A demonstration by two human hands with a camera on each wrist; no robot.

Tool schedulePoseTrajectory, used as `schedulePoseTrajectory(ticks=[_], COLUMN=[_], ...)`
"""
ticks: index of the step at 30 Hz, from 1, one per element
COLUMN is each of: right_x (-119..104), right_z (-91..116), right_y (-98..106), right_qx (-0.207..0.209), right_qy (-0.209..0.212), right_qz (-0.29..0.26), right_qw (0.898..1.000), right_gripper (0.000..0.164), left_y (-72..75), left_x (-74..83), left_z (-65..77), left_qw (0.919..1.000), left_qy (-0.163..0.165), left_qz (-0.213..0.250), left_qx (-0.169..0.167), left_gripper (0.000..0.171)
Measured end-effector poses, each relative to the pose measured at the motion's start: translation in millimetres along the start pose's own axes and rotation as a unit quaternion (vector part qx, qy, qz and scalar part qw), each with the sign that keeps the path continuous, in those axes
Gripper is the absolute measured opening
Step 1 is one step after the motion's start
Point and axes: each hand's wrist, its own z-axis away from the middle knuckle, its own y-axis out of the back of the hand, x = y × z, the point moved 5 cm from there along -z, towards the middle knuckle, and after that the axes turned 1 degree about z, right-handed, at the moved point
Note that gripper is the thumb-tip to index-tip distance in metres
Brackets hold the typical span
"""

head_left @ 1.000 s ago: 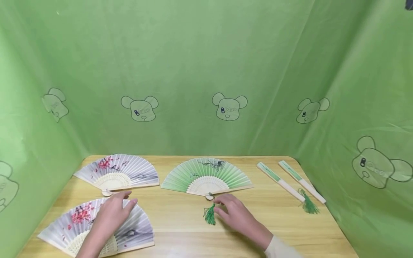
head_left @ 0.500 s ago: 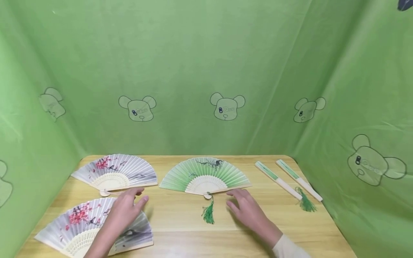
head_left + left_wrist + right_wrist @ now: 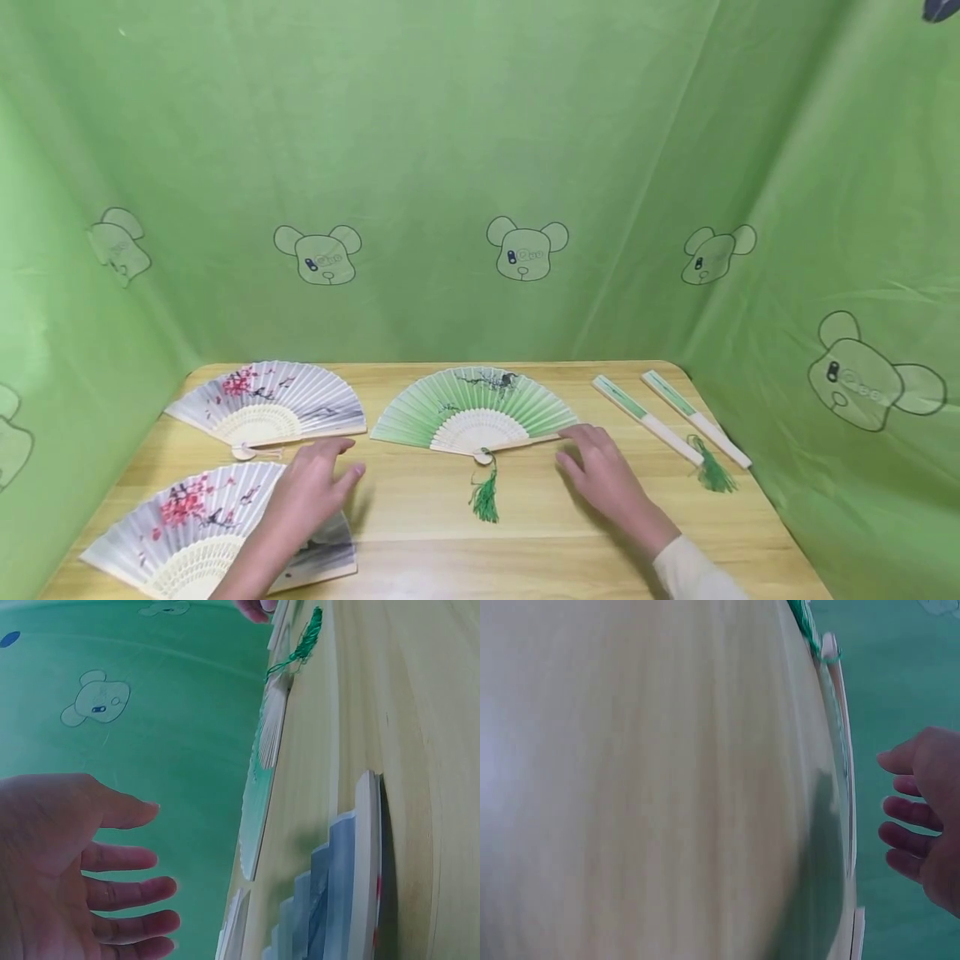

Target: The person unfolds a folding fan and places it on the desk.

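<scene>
A spread green folding fan [image 3: 435, 412] with a green tassel [image 3: 485, 497] lies at the back middle of the table. My right hand [image 3: 607, 479] is by its right end, fingers relaxed, fingertips overlapping the fan's edge stick in the head view. My left hand [image 3: 307, 492], holding nothing, hovers over the right part of the front grey folding fan [image 3: 176, 517], hiding some of it; in the left wrist view its fingers [image 3: 135, 892] are apart and loosely extended. A second spread grey fan [image 3: 300, 400] with red blossoms lies behind.
Two folded green fans [image 3: 648, 421] [image 3: 701, 421] lie slanted at the right, a green tassel [image 3: 716, 475] beside them. Green cloth walls [image 3: 420, 150] with bear-head drawings enclose the wooden table [image 3: 450, 550] at the back and sides.
My right hand has moved right, from near the green fan's tassel to its right end. My left hand has drifted right above the front grey fan. The fans stay in place.
</scene>
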Motion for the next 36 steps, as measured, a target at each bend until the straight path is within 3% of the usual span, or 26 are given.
schedulePoseTrajectory(ticks=[6,16,28,36], right_x=[19.1,49.3,82.3,99.8], right_z=[-1.3,-1.6,-0.4,3.4], right_y=[3.9,9.4,14.8,20.0], right_qx=[0.007,0.009,0.002,0.011], right_qy=[-0.015,-0.038,-0.066,-0.090], right_qz=[0.003,0.015,0.041,0.048], right_qw=[1.000,0.999,0.997,0.995], right_gripper=[0.041,0.048,0.055,0.058], left_y=[-4.5,-14.4,-26.7,-35.0], left_x=[6.5,16.3,28.4,31.4], left_z=[-0.9,-8.3,-18.5,-24.3], left_qw=[0.9991,0.9971,0.9847,0.9811], left_qy=[-0.015,-0.045,-0.119,-0.139], left_qz=[-0.031,-0.042,-0.086,-0.087], left_qx=[0.023,0.046,0.095,0.102], left_gripper=[0.048,0.046,0.046,0.047])
